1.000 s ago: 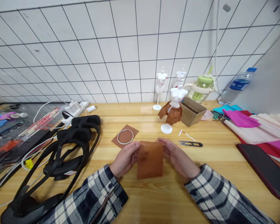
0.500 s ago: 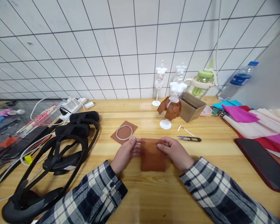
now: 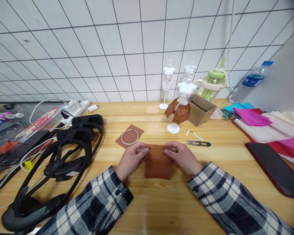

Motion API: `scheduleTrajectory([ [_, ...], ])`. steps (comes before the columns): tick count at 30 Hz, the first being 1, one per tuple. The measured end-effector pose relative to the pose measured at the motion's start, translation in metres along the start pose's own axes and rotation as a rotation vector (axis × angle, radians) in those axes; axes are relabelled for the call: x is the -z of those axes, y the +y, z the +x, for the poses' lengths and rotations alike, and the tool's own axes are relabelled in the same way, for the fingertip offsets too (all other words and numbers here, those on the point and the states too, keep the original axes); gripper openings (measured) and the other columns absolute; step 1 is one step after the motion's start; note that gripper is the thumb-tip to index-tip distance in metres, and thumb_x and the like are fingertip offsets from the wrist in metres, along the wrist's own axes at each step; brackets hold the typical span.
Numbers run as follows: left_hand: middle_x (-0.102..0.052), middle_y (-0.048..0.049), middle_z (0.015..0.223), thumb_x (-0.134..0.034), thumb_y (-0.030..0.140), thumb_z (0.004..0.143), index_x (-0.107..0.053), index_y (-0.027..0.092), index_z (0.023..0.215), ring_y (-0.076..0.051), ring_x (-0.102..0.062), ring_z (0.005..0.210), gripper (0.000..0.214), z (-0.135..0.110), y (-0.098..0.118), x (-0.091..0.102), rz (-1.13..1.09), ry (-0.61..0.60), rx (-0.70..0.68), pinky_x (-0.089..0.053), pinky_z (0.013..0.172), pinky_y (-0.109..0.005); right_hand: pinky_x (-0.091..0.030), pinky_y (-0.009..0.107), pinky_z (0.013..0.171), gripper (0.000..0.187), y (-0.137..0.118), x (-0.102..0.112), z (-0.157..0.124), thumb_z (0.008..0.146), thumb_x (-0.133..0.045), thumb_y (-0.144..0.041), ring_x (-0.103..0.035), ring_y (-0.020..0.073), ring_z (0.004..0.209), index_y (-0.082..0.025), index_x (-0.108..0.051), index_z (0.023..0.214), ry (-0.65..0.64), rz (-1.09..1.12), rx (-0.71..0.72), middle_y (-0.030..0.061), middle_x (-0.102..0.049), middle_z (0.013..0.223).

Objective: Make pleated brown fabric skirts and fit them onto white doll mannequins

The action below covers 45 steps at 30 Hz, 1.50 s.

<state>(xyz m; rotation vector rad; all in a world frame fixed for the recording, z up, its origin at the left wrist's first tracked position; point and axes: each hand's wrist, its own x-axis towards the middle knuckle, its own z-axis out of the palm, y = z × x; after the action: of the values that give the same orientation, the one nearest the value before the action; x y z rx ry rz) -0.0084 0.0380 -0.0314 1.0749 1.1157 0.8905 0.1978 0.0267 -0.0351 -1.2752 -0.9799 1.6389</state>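
A square piece of brown fabric (image 3: pixel 158 164) hangs between my two hands above the wooden table. My left hand (image 3: pixel 134 158) pinches its upper left corner between thumb and fingers. At the upper right corner, my right hand (image 3: pixel 182 156) grips it the same way, thumb in front. Beyond my left hand lies another brown fabric square (image 3: pixel 119 141) with a silver ring (image 3: pixel 130 136) on it. Thread snips (image 3: pixel 198 143) rest on the table past my right hand. Farther back stands a small white dress form (image 3: pixel 185 89) with brown fabric (image 3: pixel 181 112) draped around its lower part.
Black headsets (image 3: pixel 71 156) and cables crowd the left. Two more mini dress forms, a cardboard box (image 3: pixel 202 109), a green-lidded cup (image 3: pixel 213 83) and a water bottle (image 3: pixel 252 80) stand at the back. Coloured fabrics (image 3: pixel 267 127) and a dark phone-like slab (image 3: pixel 274 169) lie right.
My left thumb has come over the fabric's upper left corner, where it was at the edge before. The fabric has shifted slightly left. My right hand keeps its pinch.
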Motion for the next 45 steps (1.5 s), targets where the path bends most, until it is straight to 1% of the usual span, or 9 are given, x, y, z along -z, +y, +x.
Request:
scheduleTrajectory([
  [7, -0.063, 0.0, 0.069, -0.073, 0.036, 0.074, -0.068, 0.013, 0.09, -0.011, -0.056, 0.066, 0.029, 0.0, 0.004, 0.002, 0.026, -0.028, -0.079, -0.043, 0.064, -0.022, -0.043, 0.021, 0.049, 0.036, 0.002, 0.004, 0.003, 0.057, -0.083, -0.036, -0.058, 0.0117, 0.062, -0.02, -0.068, 0.085, -0.034, 0.06, -0.051, -0.0026, -0.065, 0.071],
  [17, -0.064, -0.0013, 0.071, -0.071, 0.031, 0.075, -0.072, 0.014, 0.082, -0.012, -0.056, 0.068, 0.018, -0.001, 0.002, 0.003, -0.023, -0.024, -0.05, -0.043, 0.063, -0.022, -0.046, 0.021, 0.053, 0.024, 0.001, 0.005, 0.002, 0.054, -0.081, -0.032, -0.058, 0.0127, 0.068, -0.018, -0.074, 0.073, -0.027, 0.113, -0.071, 0.0004, -0.067, 0.075],
  [24, -0.07, -0.0036, 0.079, -0.071, 0.024, 0.072, -0.076, 0.015, 0.082, -0.013, -0.061, 0.076, 0.014, -0.002, 0.001, 0.006, -0.136, -0.047, -0.021, -0.049, 0.07, -0.022, -0.044, 0.021, 0.051, 0.016, -0.004, 0.004, -0.001, 0.056, -0.07, -0.024, -0.058, 0.0128, 0.065, -0.018, -0.073, 0.071, -0.022, 0.1, -0.083, 0.0015, -0.067, 0.075],
  [28, -0.072, -0.0074, 0.086, -0.07, 0.023, 0.071, -0.077, 0.012, 0.085, -0.016, -0.063, 0.082, 0.019, -0.003, 0.002, 0.01, -0.225, -0.075, -0.022, -0.051, 0.075, -0.024, -0.048, 0.025, 0.054, 0.025, -0.009, 0.005, -0.004, 0.056, -0.056, -0.024, -0.062, 0.0166, 0.07, -0.018, -0.075, 0.071, -0.047, 0.14, -0.077, 0.0061, -0.07, 0.081],
  [33, -0.067, -0.0052, 0.078, -0.071, 0.034, 0.077, -0.073, 0.012, 0.092, -0.012, -0.061, 0.074, 0.026, -0.005, 0.005, 0.008, -0.291, -0.055, -0.008, -0.049, 0.068, -0.02, -0.049, 0.024, 0.055, 0.024, -0.009, 0.007, -0.006, 0.062, -0.061, -0.032, -0.063, 0.0183, 0.075, -0.018, -0.076, 0.073, -0.086, 0.109, -0.015, 0.0082, -0.072, 0.084],
  [36, -0.065, -0.0017, 0.08, -0.07, 0.044, 0.08, -0.064, 0.02, 0.113, -0.012, -0.06, 0.074, 0.041, -0.007, 0.006, 0.005, -0.289, -0.078, 0.038, -0.048, 0.068, -0.021, -0.048, 0.024, 0.054, 0.026, -0.006, 0.005, -0.006, 0.07, -0.067, -0.042, -0.061, 0.016, 0.071, -0.019, -0.076, 0.078, -0.048, -0.062, 0.077, 0.0072, -0.072, 0.084],
  [38, -0.065, -0.0017, 0.082, -0.071, 0.048, 0.078, -0.062, 0.021, 0.116, -0.013, -0.06, 0.076, 0.048, -0.007, 0.005, 0.003, -0.201, -0.115, 0.071, -0.047, 0.068, -0.023, -0.048, 0.025, 0.056, 0.027, -0.005, 0.002, -0.007, 0.072, -0.068, -0.043, -0.059, 0.0149, 0.066, -0.018, -0.075, 0.079, -0.031, -0.216, 0.173, 0.0061, -0.071, 0.079],
  [42, -0.066, -0.0009, 0.077, -0.079, 0.043, 0.069, -0.068, 0.015, 0.089, -0.012, -0.057, 0.071, 0.036, -0.003, 0.001, 0.001, 0.045, -0.102, 0.028, -0.044, 0.067, -0.022, -0.05, 0.03, 0.067, 0.018, -0.002, -0.004, -0.007, 0.074, -0.067, -0.035, -0.062, 0.0165, 0.071, -0.019, -0.073, 0.079, -0.006, -0.429, 0.34, 0.005, -0.072, 0.079],
  [45, -0.066, 0.0, 0.073, -0.079, 0.044, 0.066, -0.066, 0.015, 0.078, -0.012, -0.056, 0.068, 0.034, -0.001, 0.002, 0.001, 0.152, -0.051, -0.013, -0.043, 0.065, -0.023, -0.05, 0.03, 0.069, 0.026, 0.002, -0.003, -0.005, 0.073, -0.066, -0.03, -0.062, 0.0159, 0.073, -0.021, -0.071, 0.098, 0.019, -0.419, 0.353, 0.0023, -0.069, 0.082],
])
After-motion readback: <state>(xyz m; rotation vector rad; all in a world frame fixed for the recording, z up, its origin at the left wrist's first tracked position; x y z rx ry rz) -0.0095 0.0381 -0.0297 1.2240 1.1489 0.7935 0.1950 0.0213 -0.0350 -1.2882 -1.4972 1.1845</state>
